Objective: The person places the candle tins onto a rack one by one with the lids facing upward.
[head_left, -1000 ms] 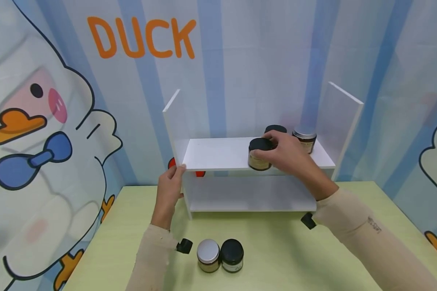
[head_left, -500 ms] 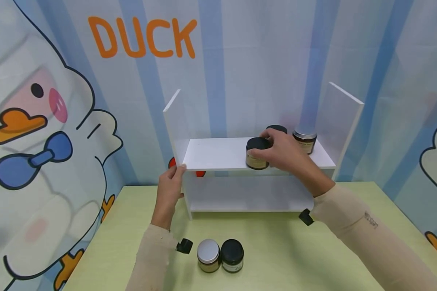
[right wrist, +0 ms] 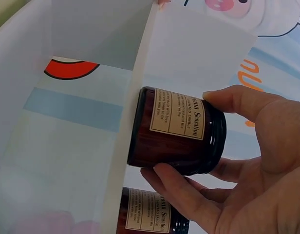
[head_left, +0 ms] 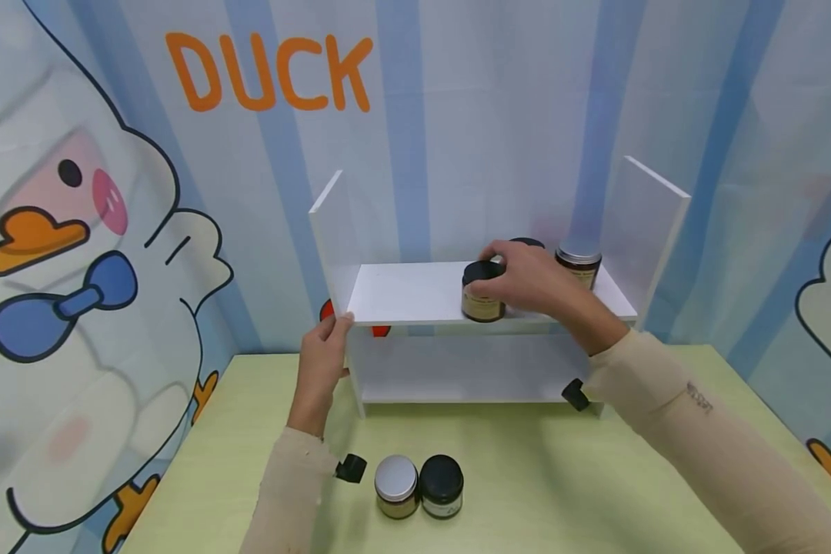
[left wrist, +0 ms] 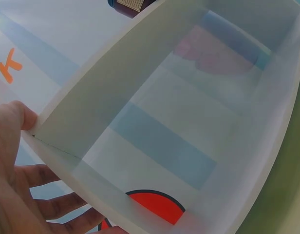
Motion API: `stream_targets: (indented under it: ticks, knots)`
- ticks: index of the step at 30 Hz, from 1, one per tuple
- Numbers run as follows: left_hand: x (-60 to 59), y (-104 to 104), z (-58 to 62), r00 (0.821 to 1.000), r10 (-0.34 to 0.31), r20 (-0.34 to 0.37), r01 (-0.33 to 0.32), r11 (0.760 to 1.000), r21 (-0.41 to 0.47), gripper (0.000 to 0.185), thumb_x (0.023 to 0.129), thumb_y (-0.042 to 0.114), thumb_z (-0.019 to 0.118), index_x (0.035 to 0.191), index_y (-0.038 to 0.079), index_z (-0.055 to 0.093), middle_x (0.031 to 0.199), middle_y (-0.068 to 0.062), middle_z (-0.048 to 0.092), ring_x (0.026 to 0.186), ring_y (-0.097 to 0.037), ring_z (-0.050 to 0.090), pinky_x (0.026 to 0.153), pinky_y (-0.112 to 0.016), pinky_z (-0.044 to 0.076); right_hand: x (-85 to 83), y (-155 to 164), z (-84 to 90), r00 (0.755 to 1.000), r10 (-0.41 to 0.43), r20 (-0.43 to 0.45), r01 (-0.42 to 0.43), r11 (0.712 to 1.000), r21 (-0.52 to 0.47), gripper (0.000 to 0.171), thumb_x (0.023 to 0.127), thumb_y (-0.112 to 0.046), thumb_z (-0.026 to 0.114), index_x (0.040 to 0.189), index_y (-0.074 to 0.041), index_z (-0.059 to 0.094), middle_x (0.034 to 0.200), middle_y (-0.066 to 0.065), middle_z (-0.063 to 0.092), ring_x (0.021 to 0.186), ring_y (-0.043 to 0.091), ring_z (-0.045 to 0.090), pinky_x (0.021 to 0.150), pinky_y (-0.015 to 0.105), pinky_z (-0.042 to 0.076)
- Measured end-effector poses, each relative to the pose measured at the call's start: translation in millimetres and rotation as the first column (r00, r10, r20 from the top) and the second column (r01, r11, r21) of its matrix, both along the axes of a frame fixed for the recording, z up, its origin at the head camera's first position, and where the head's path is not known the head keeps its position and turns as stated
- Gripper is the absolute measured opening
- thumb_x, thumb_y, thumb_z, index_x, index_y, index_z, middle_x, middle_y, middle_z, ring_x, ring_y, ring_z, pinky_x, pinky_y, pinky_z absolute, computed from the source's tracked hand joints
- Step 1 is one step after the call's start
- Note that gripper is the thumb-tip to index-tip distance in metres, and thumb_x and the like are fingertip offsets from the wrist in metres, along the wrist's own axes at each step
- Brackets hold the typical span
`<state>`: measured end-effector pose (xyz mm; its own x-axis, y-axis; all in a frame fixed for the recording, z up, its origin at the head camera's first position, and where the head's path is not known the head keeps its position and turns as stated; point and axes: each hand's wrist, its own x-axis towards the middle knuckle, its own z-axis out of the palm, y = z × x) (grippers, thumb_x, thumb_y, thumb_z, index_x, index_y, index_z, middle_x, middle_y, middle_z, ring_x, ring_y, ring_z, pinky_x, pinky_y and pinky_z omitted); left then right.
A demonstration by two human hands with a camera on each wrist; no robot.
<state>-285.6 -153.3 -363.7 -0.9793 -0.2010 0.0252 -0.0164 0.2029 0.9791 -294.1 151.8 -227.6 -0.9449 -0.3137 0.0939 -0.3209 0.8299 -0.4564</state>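
My right hand (head_left: 533,277) grips a scented candle jar (head_left: 483,306) of brown glass with a black lid and a cream label. In the right wrist view, thumb and fingers are on either side of the candle jar (right wrist: 172,131). Its base is right at the front edge of the upper shelf board (head_left: 408,296). My left hand (head_left: 321,362) holds the left side of the white shelf unit, thumb at the board's front corner; in the left wrist view the fingers (left wrist: 60,207) reach round the outside of the panel. Behind my right hand stand a black-lidded jar (head_left: 528,241), partly hidden, and a silver-lidded jar (head_left: 580,265).
On the green table (head_left: 526,485), in front of the unit, a silver-lidded jar (head_left: 397,486) and a black-lidded jar (head_left: 442,486) stand side by side. Tall side panels (head_left: 647,238) flank the upper board. A printed duck curtain (head_left: 498,115) hangs behind.
My right hand has shifted a little to the left along the upper shelf, with the candle jar in its grip. My left hand and the jars on the table have stayed put.
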Motion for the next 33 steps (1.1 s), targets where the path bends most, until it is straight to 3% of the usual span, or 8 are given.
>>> stream_targets:
  ticks: [12, 23, 33]
  knots:
    - [1.2, 1, 1.2, 1.0, 0.0, -0.01, 0.0, 1.0, -0.001, 0.07, 0.098, 0.062, 0.051, 0.154, 0.02, 0.046, 0.154, -0.006, 0.045, 0.137, -0.032, 0.045, 0.097, -0.056, 0.051, -7.0, -6, 13.9, 0.994, -0.015, 0.105, 0.008, 0.998, 0.07, 0.058, 0.091, -0.045, 0.066, 0.135, -0.008, 0.054, 0.13, 0.017, 0.06, 0.114, 0.032, 0.059, 0.093, 0.05, 0.051]
    - [2.7, 3, 1.1, 1.0, 0.015, 0.001, -0.015, 1.0, -0.013, 0.068, 0.099, 0.061, 0.05, 0.153, 0.02, 0.047, 0.154, -0.006, 0.046, 0.135, -0.029, 0.047, 0.095, -0.055, 0.052, -15.9, -12, 18.4, 0.993, 0.011, 0.114, -0.021, 0.996, 0.087, 0.061, 0.091, -0.043, 0.067, 0.136, -0.004, 0.055, 0.132, 0.017, 0.059, 0.114, 0.03, 0.058, 0.091, 0.046, 0.051]
    - [-0.2, 2, 0.1, 1.0, 0.014, 0.007, -0.014, 1.0, -0.007, 0.069, 0.099, 0.061, 0.05, 0.154, 0.019, 0.045, 0.153, -0.006, 0.047, 0.135, -0.032, 0.047, 0.096, -0.057, 0.052, -23.3, -18, 19.1, 0.991, 0.0, 0.133, -0.01, 0.997, 0.076, 0.058, 0.092, -0.041, 0.069, 0.14, -0.011, 0.056, 0.14, 0.015, 0.054, 0.119, 0.03, 0.056, 0.094, 0.048, 0.05]
